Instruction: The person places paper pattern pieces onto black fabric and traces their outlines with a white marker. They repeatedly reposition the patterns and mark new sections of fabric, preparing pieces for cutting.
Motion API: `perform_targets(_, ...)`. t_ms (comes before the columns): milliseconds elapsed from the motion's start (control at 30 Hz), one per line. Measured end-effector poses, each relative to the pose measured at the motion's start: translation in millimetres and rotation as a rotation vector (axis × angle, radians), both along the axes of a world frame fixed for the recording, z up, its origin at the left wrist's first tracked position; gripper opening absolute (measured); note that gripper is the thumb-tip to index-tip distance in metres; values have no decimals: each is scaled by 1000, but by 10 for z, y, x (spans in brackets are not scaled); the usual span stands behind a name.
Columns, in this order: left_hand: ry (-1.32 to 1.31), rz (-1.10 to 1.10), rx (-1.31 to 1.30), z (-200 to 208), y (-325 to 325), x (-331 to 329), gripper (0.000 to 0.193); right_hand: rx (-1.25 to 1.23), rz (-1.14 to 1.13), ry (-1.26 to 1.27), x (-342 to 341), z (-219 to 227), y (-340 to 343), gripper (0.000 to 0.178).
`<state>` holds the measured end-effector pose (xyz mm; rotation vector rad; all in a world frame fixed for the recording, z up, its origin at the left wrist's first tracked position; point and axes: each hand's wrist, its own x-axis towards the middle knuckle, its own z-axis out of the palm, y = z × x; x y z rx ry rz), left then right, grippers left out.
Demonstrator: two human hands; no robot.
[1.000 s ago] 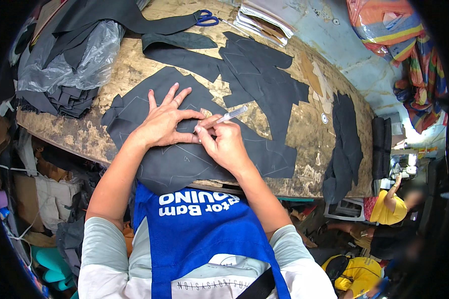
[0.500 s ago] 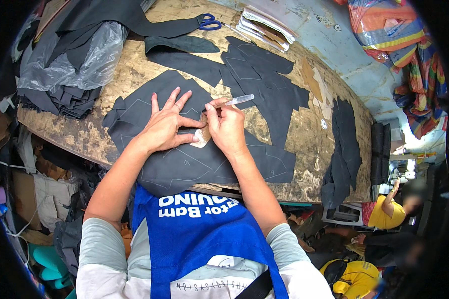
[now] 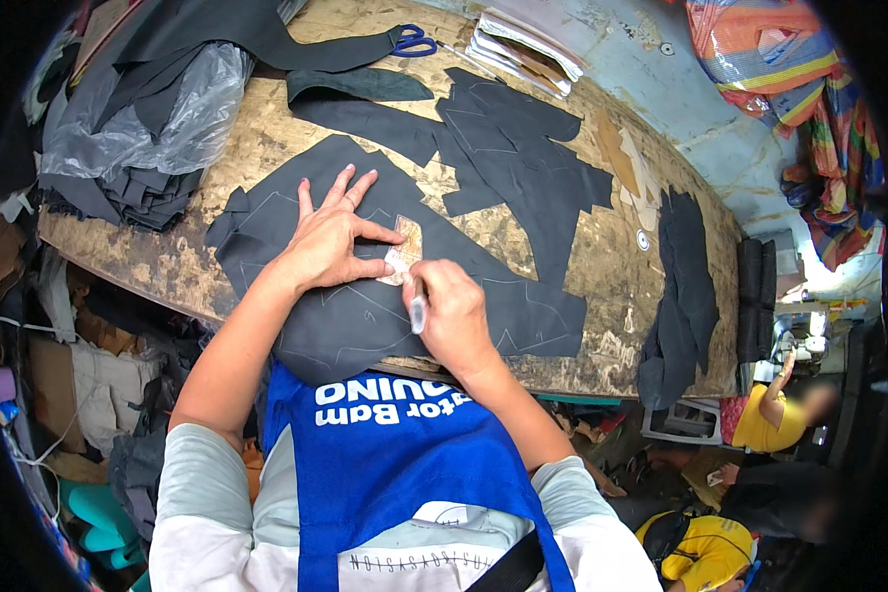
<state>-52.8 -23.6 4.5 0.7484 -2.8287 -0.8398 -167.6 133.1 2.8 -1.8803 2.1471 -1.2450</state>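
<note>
A small tan pattern piece (image 3: 407, 242) lies on a black leather-like sheet (image 3: 316, 183) marked with pale drawn lines. My left hand (image 3: 328, 245) rests on the sheet with its fingers spread, thumb and forefinger pressing the pattern piece down along its left side. Close by on the right, my right hand (image 3: 454, 314) is closed around a clear-barrelled pen (image 3: 418, 308). The pen's barrel slants toward me, and its tip, mostly hidden by my fingers, is near the lower end of the pattern piece.
Further black pieces (image 3: 523, 168) and a dark strip pile (image 3: 683, 286) lie on the worn wooden table (image 3: 602, 326). Blue-handled scissors (image 3: 414, 41) and a paper stack (image 3: 528, 54) sit at the far side. A plastic-wrapped bundle (image 3: 148, 118) is at left. People in yellow (image 3: 765, 419) are at right.
My right hand has moved nearer to me, from the pattern piece's upper right to its lower end. The pen has swung from pointing right to slanting toward me. My left hand stays nearly still.
</note>
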Motion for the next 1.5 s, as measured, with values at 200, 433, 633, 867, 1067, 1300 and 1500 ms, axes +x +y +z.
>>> perform_targets(200, 6, 5, 14, -6, 1, -1, 44, -63, 145, 1, 211, -37, -51, 16)
perform_targets(433, -1, 4, 46, -18, -23, -8, 40, -130, 90, -364, 189, -93, -55, 8)
perform_targets(633, -23, 10, 71, -12, -24, -23, 39, -111, 85, -214, 194, -127, -31, 7)
perform_targets(867, -24, 14, 73, 38, -3, -29, 40, -272, -175, -923, -147, -119, 163, 10)
perform_targets(1067, -13, 3, 59, 14, -7, -31, 39, -161, -40, -675, -96, -246, 205, 11)
perform_targets(1300, -20, -31, 36, 48, -4, 93, 38, -250, -253, -974, -443, -211, 244, 16)
perform_targets(1500, -24, 65, 33, 67, 200, 380, 39, -117, -85, -864, -426, -272, 139, 8)
